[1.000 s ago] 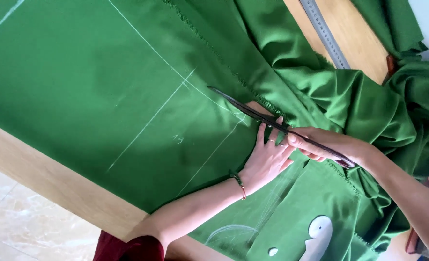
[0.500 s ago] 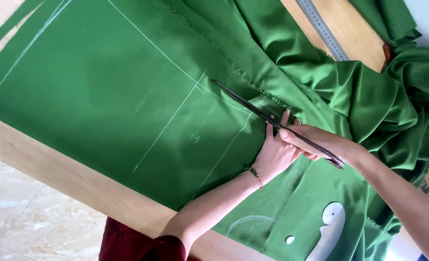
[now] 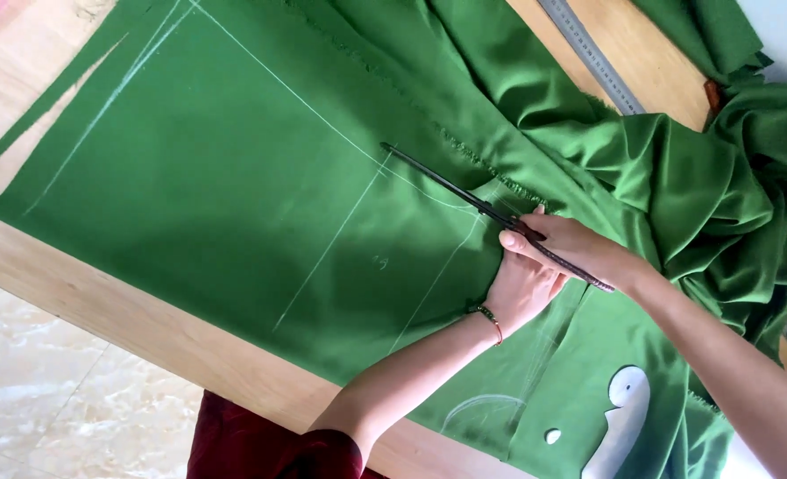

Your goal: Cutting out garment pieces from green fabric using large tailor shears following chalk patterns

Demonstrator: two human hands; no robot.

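Green fabric (image 3: 234,177) lies spread flat over the wooden desk (image 3: 127,306), chalk lines (image 3: 322,257) crossing it; the scissors (image 3: 491,213) sit right on the fabric, long dark blades pointing along one chalk line. The right hand (image 3: 580,248) has its fingers clenched around the scissors' handles; the left hand (image 3: 518,288) presses flat on the fabric just beside the scissors, fingers released and spread, a beaded bracelet (image 3: 489,318) at the wrist. Beyond the scissors the fabric bunches into folds; a metal ruler (image 3: 593,58) lies on the bare desk past those folds.
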